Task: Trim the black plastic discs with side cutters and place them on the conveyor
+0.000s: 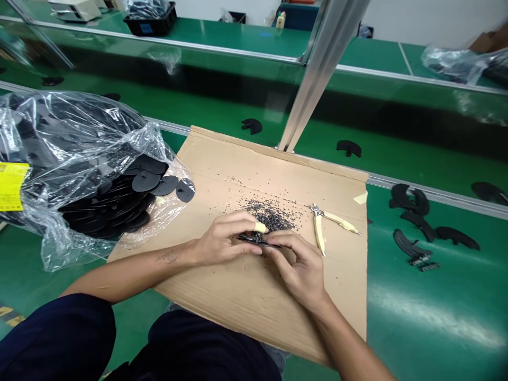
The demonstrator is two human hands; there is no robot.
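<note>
Both hands meet over the middle of the cardboard sheet [222, 296] and hold one thin black disc [260, 242] between them, seen nearly edge-on. My left hand [226, 238] grips its left side, with yellow tape round a fingertip that rests near the disc's centre. My right hand [301, 262] pinches the right edge between thumb and fingers. Just beyond the disc lies a pile of tiny black pieces [272, 214], scattered outward on the cardboard. Nippers with pale yellow handles [319, 230] lie open to the right of the pile.
At the left, a clear plastic bag [79, 153] spills many black discs [115, 203]. Curved black parts [410, 198] lie on the green surface at the right. A metal post [313, 79] rises behind the cardboard. A black bin [151, 21] stands on the far shelf.
</note>
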